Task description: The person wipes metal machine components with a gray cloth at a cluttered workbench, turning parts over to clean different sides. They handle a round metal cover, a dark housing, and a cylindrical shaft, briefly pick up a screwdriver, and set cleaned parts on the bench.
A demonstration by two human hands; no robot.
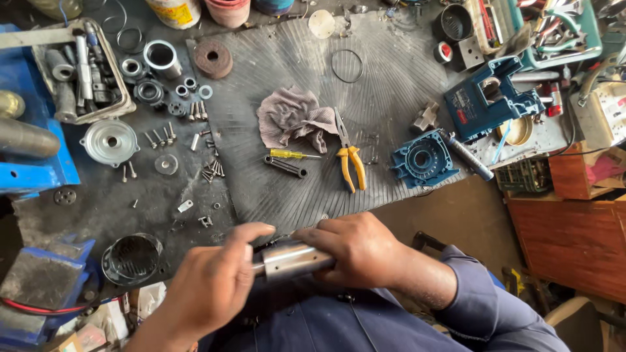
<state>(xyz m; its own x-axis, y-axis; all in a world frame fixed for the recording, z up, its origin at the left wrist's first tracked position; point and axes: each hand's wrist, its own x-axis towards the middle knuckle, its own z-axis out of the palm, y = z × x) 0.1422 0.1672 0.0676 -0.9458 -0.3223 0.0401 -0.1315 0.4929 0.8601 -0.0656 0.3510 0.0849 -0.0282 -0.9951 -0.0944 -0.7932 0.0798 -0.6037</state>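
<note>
Steel cylinder (291,259) gripped: right hand (355,251) wrapped, left hand (212,283) pinching end.

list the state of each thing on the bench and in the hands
metal cylinder: held level between both hands
left hand: gripping its narrow end
right hand: wrapped around its body
pliers: lying flat, handles slightly apart
cloth: crumpled
yellow screwdriver: lying flat
screws: loose, scattered
</note>
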